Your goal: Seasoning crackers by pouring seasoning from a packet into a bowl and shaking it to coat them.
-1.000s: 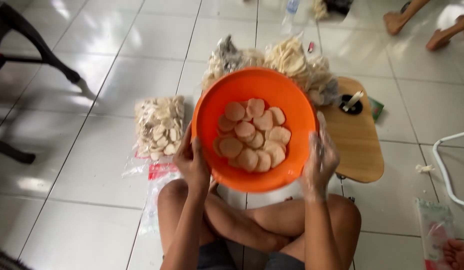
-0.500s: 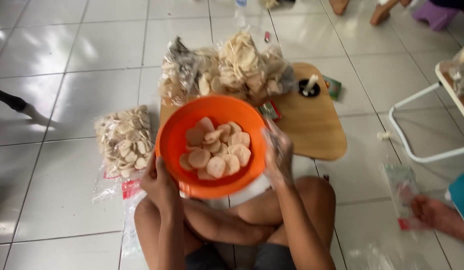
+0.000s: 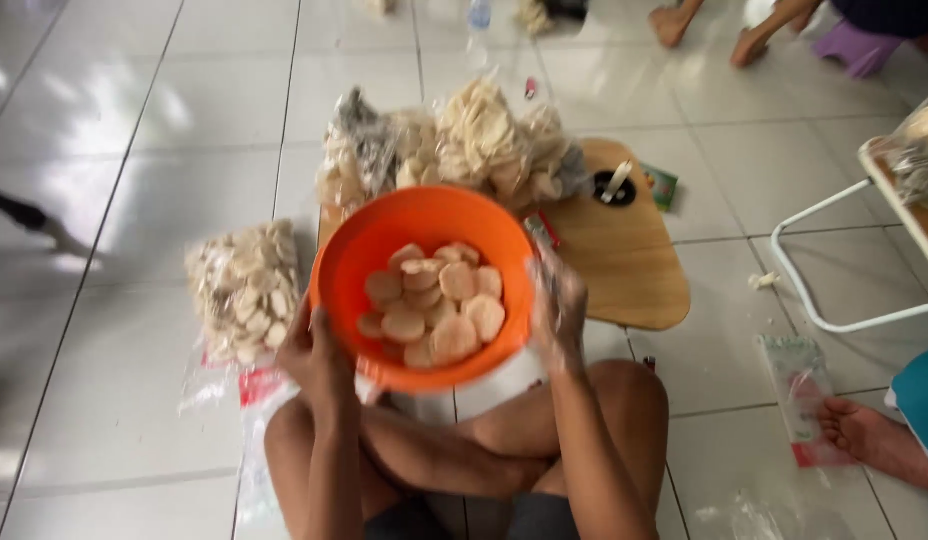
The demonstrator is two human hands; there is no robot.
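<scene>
Orange bowl [image 3: 424, 285] of pale round crackers [image 3: 431, 305] now sits lower, nearer the lap than a second ago. Left hand [image 3: 319, 360] grips at 8 o'clock, right hand [image 3: 556, 310] at 3 o'clock; bagged crackers [image 3: 244, 290] lie at 9 o'clock.

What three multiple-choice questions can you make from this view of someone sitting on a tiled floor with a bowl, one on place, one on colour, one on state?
1. Where does the clear plastic bag of pale round crackers lie?
A. on the white tiled floor, at the sitter's left
B. on the low wooden table
C. inside the bowl

2. What colour is the round plastic bowl?
A. blue
B. orange
C. white

3. How is the bowl held?
A. left hand only
B. resting on the floor
C. both hands, with the right hand too

Answers: 1 A, the bag sits on tiles beside the left knee. 2 B, its rim and wall are orange. 3 C, a hand grips each side.
</scene>
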